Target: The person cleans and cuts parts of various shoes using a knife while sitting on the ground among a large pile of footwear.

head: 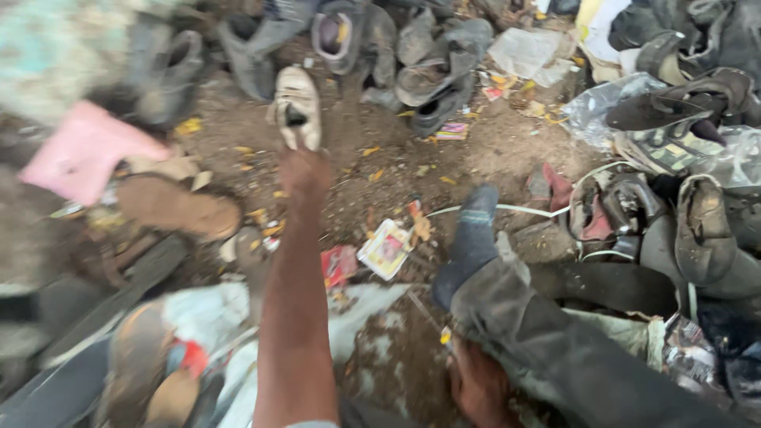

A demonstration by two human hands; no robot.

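My left hand reaches forward over the dirt ground and grips the near end of a dirty white shoe, which points away from me. Low down, my right hand lies beside my dark trouser leg, partly hidden by it, so its fingers cannot be made out. My foot in a dark sock stretches out onto the ground right of the left arm.
Worn shoes ring the dirt patch: a dark pile at the back, more shoes on the right, a brown shoe on the left. A pink sheet, a small printed packet, plastic bags and a white cord lie about.
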